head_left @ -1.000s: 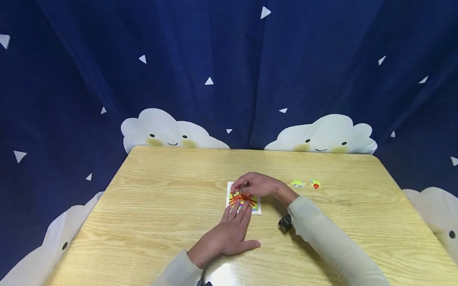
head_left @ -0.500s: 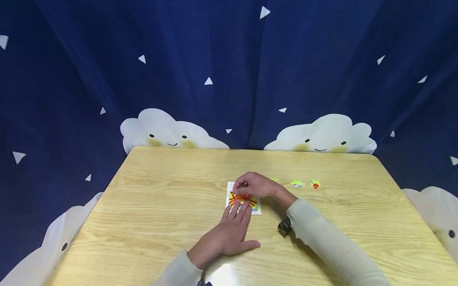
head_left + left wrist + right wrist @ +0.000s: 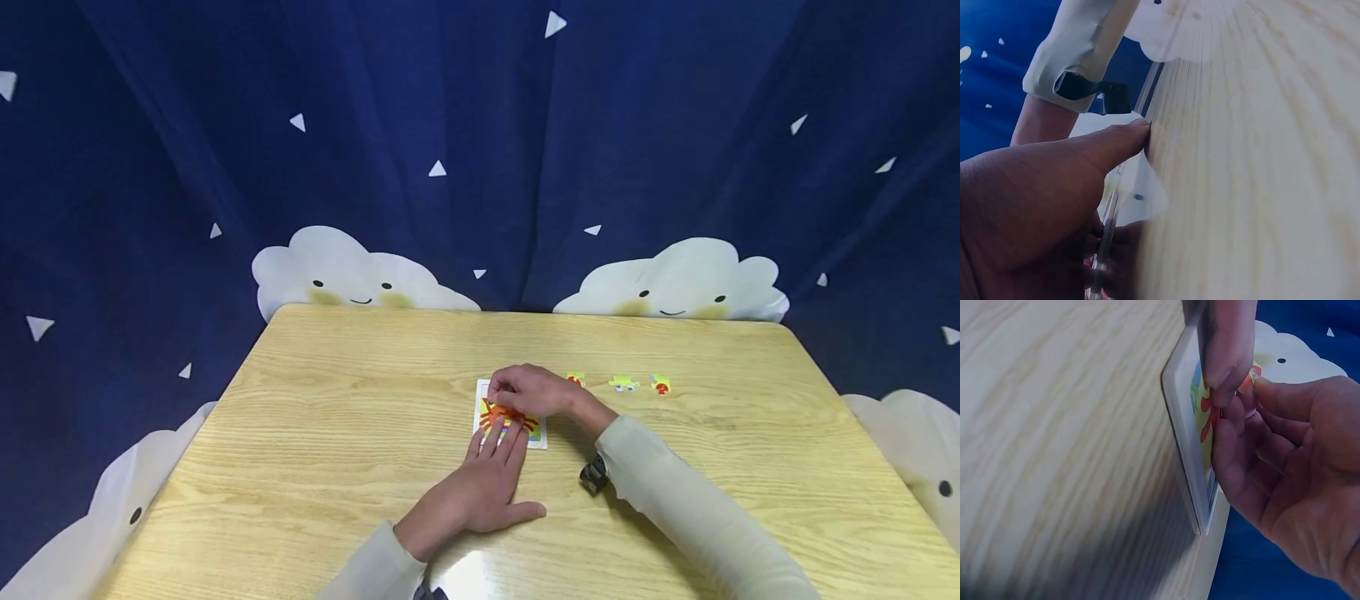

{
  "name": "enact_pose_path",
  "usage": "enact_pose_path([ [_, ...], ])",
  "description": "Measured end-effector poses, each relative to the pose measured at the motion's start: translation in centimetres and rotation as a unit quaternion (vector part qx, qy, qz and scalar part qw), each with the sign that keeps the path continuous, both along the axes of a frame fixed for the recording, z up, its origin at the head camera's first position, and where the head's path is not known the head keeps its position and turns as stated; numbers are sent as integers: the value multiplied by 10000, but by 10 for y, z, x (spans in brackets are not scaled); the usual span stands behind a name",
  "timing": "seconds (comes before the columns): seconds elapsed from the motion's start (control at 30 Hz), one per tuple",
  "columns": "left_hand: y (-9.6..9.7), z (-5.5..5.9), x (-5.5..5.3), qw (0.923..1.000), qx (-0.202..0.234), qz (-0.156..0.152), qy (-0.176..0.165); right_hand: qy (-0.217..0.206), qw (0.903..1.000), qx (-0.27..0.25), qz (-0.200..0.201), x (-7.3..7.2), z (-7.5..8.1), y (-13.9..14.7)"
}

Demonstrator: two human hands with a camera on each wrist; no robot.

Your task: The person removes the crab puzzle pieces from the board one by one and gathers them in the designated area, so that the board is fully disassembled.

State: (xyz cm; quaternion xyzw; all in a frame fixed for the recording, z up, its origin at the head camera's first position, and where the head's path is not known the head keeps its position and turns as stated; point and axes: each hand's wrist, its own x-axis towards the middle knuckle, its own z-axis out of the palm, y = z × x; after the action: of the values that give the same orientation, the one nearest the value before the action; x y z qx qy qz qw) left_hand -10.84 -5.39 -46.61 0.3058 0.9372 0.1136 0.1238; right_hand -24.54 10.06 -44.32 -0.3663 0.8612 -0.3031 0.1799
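A small white-framed jigsaw puzzle [image 3: 543,443] with a red crab picture lies mid-table in the head view. Over its upper part, my right hand [image 3: 532,392] pinches a small puzzle piece [image 3: 1251,380] between thumb and fingertips; the right wrist view shows its red and yellow edge. My left hand [image 3: 486,493] lies palm down, straight fingers resting on the puzzle's lower edge, thumb stretched out over the wood. The left wrist view shows mostly that thumb [image 3: 1119,140] against the tabletop. Fingers of both hands cover much of the crab.
Three loose yellow puzzle pieces lie in a row right of the puzzle: one partly behind the right wrist [image 3: 575,378], one with eyes [image 3: 624,383], one with a red shape [image 3: 660,384]. The wooden table [image 3: 337,400] backs onto a blue curtain [image 3: 480,108] with clouds.
My right hand has shifted slightly right and its fingers have drawn closer together. A loose piece behind its wrist has come into view. My left hand has stayed in place.
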Motion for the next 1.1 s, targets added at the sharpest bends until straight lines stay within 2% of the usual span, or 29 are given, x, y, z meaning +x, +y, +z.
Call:
enact_pose_path([
  [0.4, -1, 0, -3, 10000, -13, -22, 34, 124, 9995, 275, -18, -3, 1, -3],
  [0.53, -1, -1, -2, 10000, 29, -27, -19, -49, 9997, 216, -61, -2, 1, -3],
  [0.67, -1, -3, -1, 10000, 44, 6, -53, -511, 9983, 15, -282, -1, 1, -1],
  [0.77, -1, -4, -1, 10000, 19, 29, -66, -652, 9972, -141, -324, -1, 1, -1],
  [0.9, -1, -1, -1, 10000, -4, 18, -96, -620, 9974, -254, -268, -1, 1, 0],
  [1.1, 1, 3, -1, 9999, -159, 46, 20, -687, 9958, -336, -504, -3, 7, 4],
])
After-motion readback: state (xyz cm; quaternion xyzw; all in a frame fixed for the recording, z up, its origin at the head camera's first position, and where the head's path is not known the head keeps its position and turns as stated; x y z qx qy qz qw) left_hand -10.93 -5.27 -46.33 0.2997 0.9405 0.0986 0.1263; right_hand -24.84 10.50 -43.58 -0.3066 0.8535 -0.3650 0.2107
